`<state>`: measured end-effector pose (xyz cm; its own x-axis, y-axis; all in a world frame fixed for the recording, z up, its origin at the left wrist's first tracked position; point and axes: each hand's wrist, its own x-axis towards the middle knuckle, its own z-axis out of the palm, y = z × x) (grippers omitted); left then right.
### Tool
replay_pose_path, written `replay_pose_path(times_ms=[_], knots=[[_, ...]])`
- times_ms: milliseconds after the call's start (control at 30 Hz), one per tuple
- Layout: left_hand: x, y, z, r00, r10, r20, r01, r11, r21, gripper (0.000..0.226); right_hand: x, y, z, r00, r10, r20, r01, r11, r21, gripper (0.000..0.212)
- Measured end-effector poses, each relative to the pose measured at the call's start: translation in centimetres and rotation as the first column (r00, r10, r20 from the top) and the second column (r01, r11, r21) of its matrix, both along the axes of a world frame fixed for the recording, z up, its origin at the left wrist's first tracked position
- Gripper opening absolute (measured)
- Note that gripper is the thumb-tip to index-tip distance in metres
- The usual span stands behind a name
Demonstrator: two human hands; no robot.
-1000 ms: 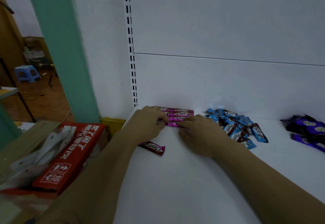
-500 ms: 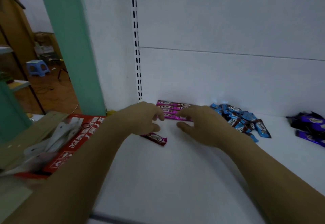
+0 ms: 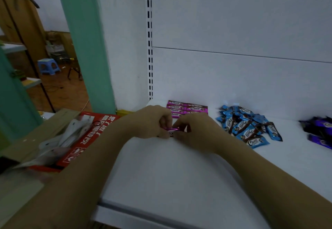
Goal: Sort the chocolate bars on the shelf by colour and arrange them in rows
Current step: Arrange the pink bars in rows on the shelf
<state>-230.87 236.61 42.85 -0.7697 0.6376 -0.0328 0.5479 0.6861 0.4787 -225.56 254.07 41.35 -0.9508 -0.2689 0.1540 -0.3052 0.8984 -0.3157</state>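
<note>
Both hands meet over the shelf [image 3: 179, 174], the left hand [image 3: 152, 122] and right hand [image 3: 195, 131] each pinching one end of a pink bar [image 3: 173, 130] held just above the white board. The shelf's left edge runs close beside the left wrist, with a red box [image 3: 86, 139] beyond it. Bare shelf stretches from the hands to the front lip. The back panel [image 3: 233, 77] stands right behind the pink rows [image 3: 186, 108].

Half a second ago this bar lay loose on the shelf in front of the left hand; now it is lifted between both.

Its wrapper is glossy magenta, mostly hidden by fingers. A blue pile [image 3: 248, 130] lies near the right hand, and a purple pile [image 3: 319, 130] farther right.
</note>
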Motion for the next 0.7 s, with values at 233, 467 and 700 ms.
replay_pose_path(times_ms=[233,467,700], knots=[[0.4,2.4,-0.8,0.949,0.173,0.264,-0.301,0.749,0.590,0.020,0.1,1.0,1.0,0.971,-0.199,0.130,0.230,0.651,-0.723,0.005],[-1.1,2.3,-0.3,0.956,0.291,0.015,-0.253,0.802,0.541,0.012,0.4,0.9,1.3,0.972,-0.234,-0.008,0.231,0.962,-0.147,0.015],[-2.3,3.0,-0.2,0.916,-0.007,-0.400,-0.013,0.999,-0.049,0.027,2.1,-0.1,1.8,0.991,0.027,0.129,-0.070,0.938,0.340,0.050]])
